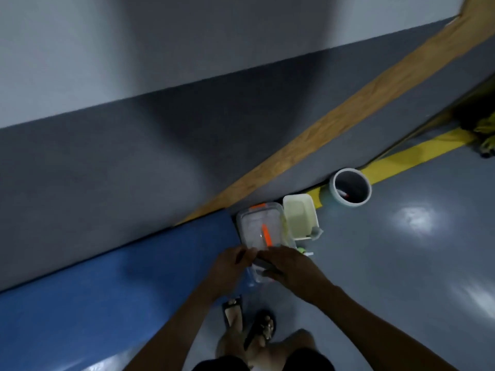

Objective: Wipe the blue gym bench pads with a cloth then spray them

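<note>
Both hands, left [232, 266] and right [288, 266], curled together over a small clear item, unclear whether gripped, just below the clear plastic orange-clipped box [261, 227] on the floor. Blue padded surface [107, 285] left of that box, untouched. No cloth or spray bottle identifiable; wiping and spraying seemingly both ahead.

A clear plastic container [261, 231] with orange clips sits on the grey floor [401, 263] just beyond the hands, a cream tub [300, 218] touching its right side, and a round grey bin [351, 191] further right beside a yellow floor stripe [417, 153].
</note>
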{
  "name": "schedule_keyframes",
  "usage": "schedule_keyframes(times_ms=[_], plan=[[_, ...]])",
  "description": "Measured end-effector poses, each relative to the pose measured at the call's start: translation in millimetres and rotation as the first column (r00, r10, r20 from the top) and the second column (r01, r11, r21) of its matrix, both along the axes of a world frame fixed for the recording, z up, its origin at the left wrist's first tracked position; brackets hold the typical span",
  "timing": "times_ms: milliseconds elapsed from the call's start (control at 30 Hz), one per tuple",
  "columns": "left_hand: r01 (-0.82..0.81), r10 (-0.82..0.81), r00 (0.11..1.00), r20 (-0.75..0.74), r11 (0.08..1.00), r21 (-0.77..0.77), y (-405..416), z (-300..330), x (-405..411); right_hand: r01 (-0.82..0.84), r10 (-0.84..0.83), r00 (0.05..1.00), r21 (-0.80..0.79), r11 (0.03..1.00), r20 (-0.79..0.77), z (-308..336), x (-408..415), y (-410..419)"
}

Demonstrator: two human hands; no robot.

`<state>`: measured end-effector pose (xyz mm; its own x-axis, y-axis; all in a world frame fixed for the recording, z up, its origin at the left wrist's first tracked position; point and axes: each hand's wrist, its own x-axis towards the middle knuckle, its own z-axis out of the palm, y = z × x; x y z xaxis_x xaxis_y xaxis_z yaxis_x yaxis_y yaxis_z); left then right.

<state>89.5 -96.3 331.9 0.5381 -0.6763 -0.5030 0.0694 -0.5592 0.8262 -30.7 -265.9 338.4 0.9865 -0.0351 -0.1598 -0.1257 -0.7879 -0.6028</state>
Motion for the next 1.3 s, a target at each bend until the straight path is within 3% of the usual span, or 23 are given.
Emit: schedule_keyframes(times_ms=[100,267,367,433,533,667,767,967,1300], plan=[[-0.004,0.004,1.000,-0.006,0.998,0.056,-10,-24,-4,-0.061,0.095,0.986,-0.235,0.970,0.137,-34,4,-15],[-0.075,0.088,0.991,-0.103,0.990,0.122,-34,-64,-23,-0.068,0.103,0.992,-0.383,0.921,0.071,-79,4,-46],[-0.135,0.152,0.978,-0.145,0.983,0.122,-45,-88,-36,-0.048,0.053,0.999,-0.356,0.933,0.005,-109,6,-72],[-0.185,0.203,0.971,-0.125,0.972,0.142,-48,-106,-46,-0.010,-0.004,0.999,-0.245,0.970,-0.053,-130,5,-94],[-0.303,0.319,0.944,-0.085,0.939,0.166,-50,-141,-62,0.125,-0.133,0.950,-0.045,0.991,-0.281,-181,0,-131],[-0.401,0.431,0.897,-0.097,0.886,0.234,-52,-183,-81,0.255,-0.218,0.894,0.044,0.966,-0.391,-264,-10,-164],[-0.435,0.482,0.865,-0.136,0.858,0.273,-53,-212,-89,0.302,-0.265,0.855,0.012,0.953,-0.446,-318,-11,-178],[-0.481,0.517,0.850,-0.100,0.839,0.254,-48,-270,-105,0.246,-0.256,0.880,-0.079,0.966,-0.400,-393,6,-187],[-0.488,0.513,0.857,-0.039,0.835,0.255,-58,-308,-123,0.100,-0.221,0.873,-0.284,0.953,-0.435,-439,41,-185]])
